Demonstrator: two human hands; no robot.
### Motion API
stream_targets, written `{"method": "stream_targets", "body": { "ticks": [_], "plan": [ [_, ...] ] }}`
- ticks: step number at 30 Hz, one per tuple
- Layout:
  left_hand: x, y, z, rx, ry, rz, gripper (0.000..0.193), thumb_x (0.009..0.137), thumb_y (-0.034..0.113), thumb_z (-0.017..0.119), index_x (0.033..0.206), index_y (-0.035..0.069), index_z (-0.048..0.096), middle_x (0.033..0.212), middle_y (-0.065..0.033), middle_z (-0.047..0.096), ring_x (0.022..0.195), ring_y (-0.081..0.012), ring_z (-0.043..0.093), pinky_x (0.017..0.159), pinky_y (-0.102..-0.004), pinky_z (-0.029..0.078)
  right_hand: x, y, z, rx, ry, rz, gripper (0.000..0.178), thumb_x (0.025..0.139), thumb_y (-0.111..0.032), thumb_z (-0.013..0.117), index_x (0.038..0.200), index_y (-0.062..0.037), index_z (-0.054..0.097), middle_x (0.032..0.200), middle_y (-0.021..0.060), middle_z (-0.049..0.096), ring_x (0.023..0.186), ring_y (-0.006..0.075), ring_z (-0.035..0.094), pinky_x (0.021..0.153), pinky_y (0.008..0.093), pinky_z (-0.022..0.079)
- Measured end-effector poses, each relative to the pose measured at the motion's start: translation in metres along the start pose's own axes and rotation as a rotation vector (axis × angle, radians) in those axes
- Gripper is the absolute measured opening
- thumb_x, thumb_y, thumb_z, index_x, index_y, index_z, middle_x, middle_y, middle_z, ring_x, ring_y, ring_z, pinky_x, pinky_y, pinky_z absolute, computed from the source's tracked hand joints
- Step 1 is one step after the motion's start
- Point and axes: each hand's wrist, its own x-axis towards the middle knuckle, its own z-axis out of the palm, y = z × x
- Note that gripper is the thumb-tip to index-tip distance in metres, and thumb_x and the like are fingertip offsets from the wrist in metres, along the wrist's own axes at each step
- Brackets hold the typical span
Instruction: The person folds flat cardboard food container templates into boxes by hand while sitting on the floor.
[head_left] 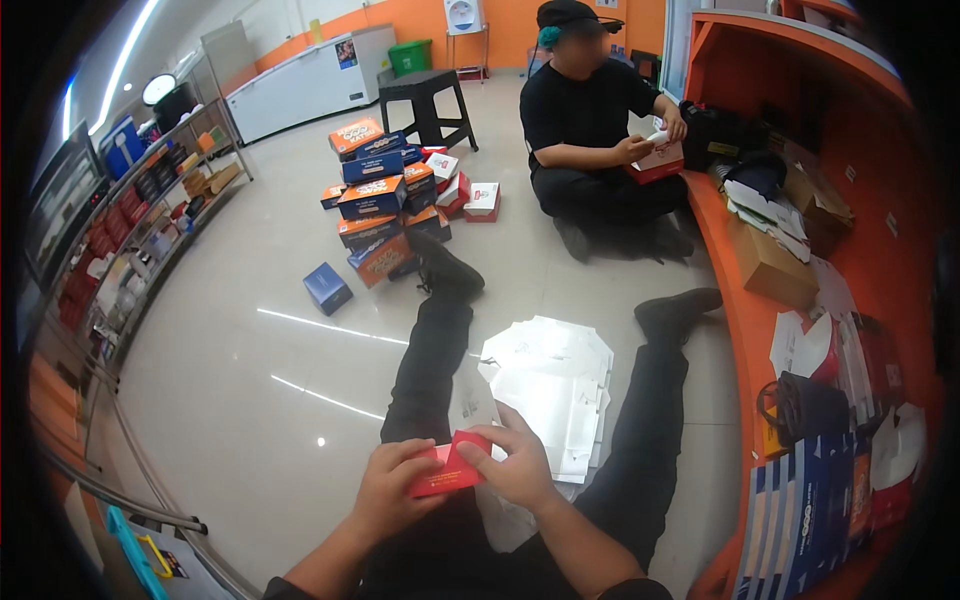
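A partly folded red and white cardboard box [448,484] is held between my two hands, above my lap. My left hand [390,488] grips its left end, fingers curled over the top edge. On the other side my right hand [515,468] pinches a red flap with the thumb in front and fingers behind. A white panel of the box stands up beside the right fingers. Between my outstretched legs lies a pile of flat white box blanks [550,400] on the floor.
Folded orange and blue boxes [372,200] are heaped beyond my left foot, with red and white boxes [482,202] beside them. A co-worker [600,130] sits ahead holding another box. An orange shelf unit [730,300] runs along the right, a metal rack [170,220] along the left.
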Motion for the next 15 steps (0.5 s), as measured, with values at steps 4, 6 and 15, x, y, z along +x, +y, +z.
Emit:
{"method": "stream_targets", "body": {
  "ticks": [4,6,15],
  "plan": [
    [-0.005,0.001,-0.003,-0.051,-0.016,0.020,0.047,0.060,0.012,0.092,0.102,0.013,0.071,0.126,-0.0077,0.065,0.111,-0.0317,0.061,0.095,-0.0426,0.049,-0.007,-0.008,0.003,0.066,0.005,0.075,0.031,0.088,-0.022,0.081,0.109,-0.0005,0.076,0.136,0.0180,0.058,0.119,0.0266,0.063,0.099,0.0352,0.050],
    [-0.003,0.003,-0.006,-0.054,-0.008,0.033,0.046,0.060,0.012,0.091,0.101,0.013,0.071,0.126,-0.0077,0.065,0.112,-0.0316,0.061,0.095,-0.0425,0.049,-0.011,-0.012,0.004,0.208,-0.040,0.161,0.029,0.088,-0.031,0.081,0.105,-0.0075,0.080,0.146,0.0231,0.053,0.131,0.0387,0.054,0.108,0.0443,0.045],
    [0.001,0.003,-0.009,-0.092,-0.014,-0.018,0.052,0.057,0.009,0.093,0.101,0.011,0.066,0.124,-0.0092,0.066,0.113,-0.0321,0.062,0.096,-0.0422,0.050,-0.008,-0.026,-0.001,0.016,-0.110,-0.098,0.034,0.091,-0.032,0.077,0.116,-0.0081,0.076,0.148,0.0249,0.051,0.131,0.0388,0.054,0.107,0.0435,0.046]
  ]
}}
